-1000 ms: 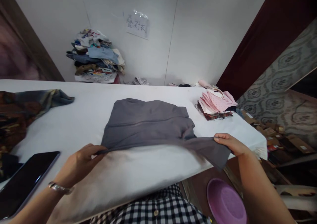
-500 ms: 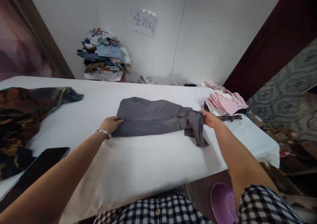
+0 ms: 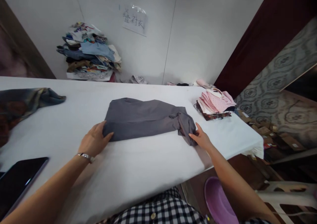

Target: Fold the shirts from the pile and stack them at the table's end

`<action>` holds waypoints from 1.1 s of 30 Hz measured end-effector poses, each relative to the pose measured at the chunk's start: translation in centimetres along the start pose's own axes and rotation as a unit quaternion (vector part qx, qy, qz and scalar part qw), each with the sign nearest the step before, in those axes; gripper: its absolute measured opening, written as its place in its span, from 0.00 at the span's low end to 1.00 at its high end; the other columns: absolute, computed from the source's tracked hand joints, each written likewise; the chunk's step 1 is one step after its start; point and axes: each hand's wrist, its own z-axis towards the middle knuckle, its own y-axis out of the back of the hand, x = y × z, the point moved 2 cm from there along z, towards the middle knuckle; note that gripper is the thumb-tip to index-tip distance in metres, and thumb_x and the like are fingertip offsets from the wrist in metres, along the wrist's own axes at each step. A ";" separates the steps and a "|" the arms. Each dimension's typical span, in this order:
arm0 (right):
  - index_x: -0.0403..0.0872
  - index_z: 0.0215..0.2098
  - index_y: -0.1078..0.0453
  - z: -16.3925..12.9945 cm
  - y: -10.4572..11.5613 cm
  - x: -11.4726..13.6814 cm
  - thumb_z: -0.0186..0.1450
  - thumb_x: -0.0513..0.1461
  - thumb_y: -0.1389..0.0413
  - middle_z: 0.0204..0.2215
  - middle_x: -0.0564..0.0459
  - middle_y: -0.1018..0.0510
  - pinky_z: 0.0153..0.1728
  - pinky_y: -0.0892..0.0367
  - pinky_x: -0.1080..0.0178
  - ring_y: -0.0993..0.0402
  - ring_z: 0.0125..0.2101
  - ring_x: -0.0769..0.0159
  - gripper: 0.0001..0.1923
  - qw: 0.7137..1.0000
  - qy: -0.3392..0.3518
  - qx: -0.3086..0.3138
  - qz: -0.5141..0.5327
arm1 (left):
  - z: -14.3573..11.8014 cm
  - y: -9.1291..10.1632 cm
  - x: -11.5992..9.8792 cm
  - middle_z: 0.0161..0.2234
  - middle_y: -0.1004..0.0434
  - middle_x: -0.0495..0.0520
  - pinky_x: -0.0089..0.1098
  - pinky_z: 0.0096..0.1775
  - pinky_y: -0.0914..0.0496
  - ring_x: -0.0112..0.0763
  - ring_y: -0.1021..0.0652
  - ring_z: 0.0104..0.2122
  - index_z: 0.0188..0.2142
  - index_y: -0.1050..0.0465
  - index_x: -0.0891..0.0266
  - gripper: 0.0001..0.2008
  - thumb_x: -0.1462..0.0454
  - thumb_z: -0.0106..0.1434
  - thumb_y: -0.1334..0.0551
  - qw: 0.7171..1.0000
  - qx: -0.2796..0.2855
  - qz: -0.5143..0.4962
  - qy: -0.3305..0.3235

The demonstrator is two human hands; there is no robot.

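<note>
A grey shirt (image 3: pixel 143 118) lies on the white-covered table in front of me, folded into a long strip with its right end bunched and twisted. My left hand (image 3: pixel 95 138) is at the shirt's near left corner, thumb over the cloth and fingers along the left edge; its fingertips are partly hidden. At the opposite end, my right hand (image 3: pixel 201 138) grips the bunched cloth between thumb and fingers.
Pink folded clothes (image 3: pixel 216 102) lie at the table's right end. A tall clothes pile (image 3: pixel 91 52) stands at the back left. Dark patterned cloth (image 3: pixel 29 102) and a black phone-like device (image 3: pixel 22 177) lie on the left. Below the table edge is a purple basin (image 3: pixel 218 201).
My right hand has moved down and inward around the bunched end, which is now more tucked in. My left hand has turned at the left corner with fingers more spread. The view has shifted right.
</note>
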 end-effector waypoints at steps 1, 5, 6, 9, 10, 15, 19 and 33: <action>0.51 0.64 0.43 -0.5 0.0 -0.1 0.53 0.49 0.38 0.28 0.58 0.26 0.29 0.37 0.64 0.32 0.25 0.67 0.43 1.000 0.001 0.009 0.028 | -0.2 0.1 -0.5 0.60 0.35 0.65 0.52 0.53 0.35 0.55 0.31 0.56 0.59 0.40 0.59 0.29 0.53 0.60 0.45 0.999 -0.028 0.015 -0.027; 0.49 0.56 0.34 -1.7 1.0 1.9 0.51 0.47 0.37 0.22 0.60 0.28 0.28 0.36 0.65 0.31 0.25 0.67 0.34 0.965 -0.021 0.035 0.259 | -1.6 -0.3 -4.0 0.56 0.30 0.62 0.50 0.56 0.38 0.50 0.31 0.56 0.51 0.31 0.59 0.21 0.55 0.60 0.44 0.986 -0.068 -0.051 -0.143; 0.49 0.55 0.33 -1.9 1.4 2.8 0.51 0.47 0.36 0.24 0.59 0.26 0.30 0.35 0.64 0.29 0.26 0.67 0.33 0.946 -0.031 0.031 0.320 | -2.2 -0.7 -5.4 0.53 0.27 0.60 0.46 0.54 0.34 0.48 0.27 0.53 0.49 0.29 0.57 0.19 0.55 0.60 0.44 0.980 -0.041 -0.099 -0.165; 0.51 0.52 0.32 -2.4 2.3 6.1 0.50 0.45 0.34 0.33 0.55 0.20 0.37 0.31 0.62 0.25 0.33 0.64 0.32 0.892 -0.043 0.023 0.450 | -5.1 -2.3 -10.4 0.46 0.22 0.56 0.37 0.36 0.27 0.41 0.21 0.40 0.45 0.26 0.52 0.16 0.52 0.59 0.41 0.945 0.095 -0.252 -0.187; 0.51 0.51 0.32 -2.5 2.3 7.1 0.49 0.45 0.34 0.36 0.54 0.20 0.38 0.31 0.60 0.24 0.35 0.62 0.31 0.878 -0.045 0.027 0.477 | -6.2 -2.9 -12.3 0.45 0.22 0.56 0.35 0.32 0.27 0.41 0.21 0.38 0.45 0.26 0.52 0.17 0.52 0.58 0.39 0.926 0.132 -0.299 -0.189; 0.52 0.48 0.30 -4.1 0.4 10.7 0.50 0.43 0.33 0.39 0.53 0.19 0.40 0.29 0.59 0.23 0.39 0.60 0.27 0.847 -0.026 0.045 0.529 | -9.6 -5.0 -20.6 0.53 0.28 0.59 0.41 0.48 0.31 0.43 0.26 0.50 0.56 0.34 0.50 0.35 0.56 0.48 0.28 0.824 0.195 -0.494 -0.197; 0.54 0.55 0.35 -5.8 -1.4 11.3 0.54 0.46 0.36 0.37 0.53 0.20 0.32 0.28 0.60 0.23 0.34 0.61 0.31 0.856 0.009 0.102 0.508 | -8.9 -6.3 -23.5 0.40 0.22 0.58 0.40 0.45 0.30 0.38 0.23 0.39 0.45 0.27 0.57 0.23 0.57 0.49 0.29 0.754 0.220 -0.610 -0.107; 0.50 0.55 0.32 -0.7 -4.5 2.4 0.56 0.37 0.47 0.56 0.46 0.30 0.52 0.34 0.51 0.33 0.55 0.54 0.27 0.983 0.169 -0.047 0.048 | 1.1 -3.2 -16.9 0.30 0.25 0.53 0.34 0.37 0.27 0.35 0.23 0.34 0.32 0.32 0.60 0.12 0.54 0.60 0.42 0.762 0.117 -0.618 0.156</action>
